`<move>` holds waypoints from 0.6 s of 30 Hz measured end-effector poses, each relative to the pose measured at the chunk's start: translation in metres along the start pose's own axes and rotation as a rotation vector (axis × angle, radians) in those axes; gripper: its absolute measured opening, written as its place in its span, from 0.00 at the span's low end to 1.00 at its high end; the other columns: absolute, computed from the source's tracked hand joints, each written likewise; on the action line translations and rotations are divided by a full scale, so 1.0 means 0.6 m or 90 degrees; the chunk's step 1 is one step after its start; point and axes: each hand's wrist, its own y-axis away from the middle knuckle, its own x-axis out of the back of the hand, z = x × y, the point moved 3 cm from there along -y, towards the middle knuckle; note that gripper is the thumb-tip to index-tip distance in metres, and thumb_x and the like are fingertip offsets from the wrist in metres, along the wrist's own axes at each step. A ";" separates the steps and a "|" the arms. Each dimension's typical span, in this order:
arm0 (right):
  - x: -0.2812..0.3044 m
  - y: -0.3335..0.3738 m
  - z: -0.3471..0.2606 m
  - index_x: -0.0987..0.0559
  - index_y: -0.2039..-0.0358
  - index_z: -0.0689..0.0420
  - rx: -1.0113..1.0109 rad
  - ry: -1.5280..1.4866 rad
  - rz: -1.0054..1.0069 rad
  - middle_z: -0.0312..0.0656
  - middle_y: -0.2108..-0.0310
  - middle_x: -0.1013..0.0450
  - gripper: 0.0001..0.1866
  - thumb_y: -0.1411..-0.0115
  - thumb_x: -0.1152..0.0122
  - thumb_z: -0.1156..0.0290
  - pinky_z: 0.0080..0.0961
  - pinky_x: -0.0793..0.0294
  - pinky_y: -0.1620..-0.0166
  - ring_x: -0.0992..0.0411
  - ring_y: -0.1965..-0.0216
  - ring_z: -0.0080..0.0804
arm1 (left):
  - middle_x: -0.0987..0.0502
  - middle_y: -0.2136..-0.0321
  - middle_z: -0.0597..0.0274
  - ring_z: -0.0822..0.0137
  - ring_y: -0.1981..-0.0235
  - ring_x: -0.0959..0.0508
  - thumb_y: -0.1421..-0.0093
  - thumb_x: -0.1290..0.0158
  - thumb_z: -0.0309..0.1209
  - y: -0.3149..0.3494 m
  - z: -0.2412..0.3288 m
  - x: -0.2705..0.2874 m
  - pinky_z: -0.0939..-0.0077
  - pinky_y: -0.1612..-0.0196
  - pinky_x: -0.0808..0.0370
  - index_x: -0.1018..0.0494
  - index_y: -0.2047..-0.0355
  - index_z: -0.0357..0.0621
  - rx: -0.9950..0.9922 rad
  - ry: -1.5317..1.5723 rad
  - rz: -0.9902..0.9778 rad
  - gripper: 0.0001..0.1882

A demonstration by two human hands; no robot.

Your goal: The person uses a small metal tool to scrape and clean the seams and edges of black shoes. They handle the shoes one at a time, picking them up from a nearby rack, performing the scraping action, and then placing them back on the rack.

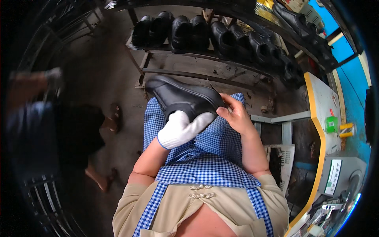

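A black shoe is held over my lap, its toe pointing to the far left. My left hand, in a white knit glove, reaches into the shoe's opening and grips it, with the thumb along the collar. At the heel is my bare right hand, its thumb and fingers closed together. A thin pointed tool sticks up past the sole edge, in line with those fingers. Its handle is hidden, so its exact kind does not show.
Beyond my knees stands a metal rack with several black shoes on it. A yellow-edged white table on the right carries a green container and a grey machine. On the left, a blurred person passes.
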 end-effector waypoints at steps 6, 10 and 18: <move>-0.041 0.016 0.110 0.31 0.40 0.61 -0.201 -0.375 -0.055 0.37 0.63 0.25 0.36 0.45 0.30 0.56 0.15 0.30 0.73 0.29 0.73 0.20 | 0.20 0.70 0.50 0.54 0.72 0.20 0.41 0.39 0.38 0.022 -0.036 -0.015 0.66 0.68 0.23 0.21 0.63 0.38 -0.141 -0.411 -0.131 0.15; -0.059 0.028 0.187 0.30 0.41 0.62 -0.251 -0.525 -0.017 0.45 0.52 0.23 0.35 0.41 0.37 0.51 0.30 0.19 0.56 0.22 0.56 0.35 | 0.22 0.66 0.48 0.52 0.66 0.19 0.40 0.41 0.42 0.041 0.013 -0.010 0.65 0.66 0.22 0.24 0.62 0.36 -0.118 -0.420 -0.212 0.18; -0.081 0.033 0.158 0.33 0.39 0.66 -0.070 -0.775 -0.171 0.50 0.42 0.30 0.30 0.30 0.56 0.55 0.37 0.30 0.39 0.28 0.43 0.40 | 0.36 0.39 0.50 0.57 0.39 0.33 0.44 0.34 0.31 0.065 0.014 0.120 0.60 0.37 0.35 0.43 0.34 0.40 -0.220 -0.132 0.500 0.41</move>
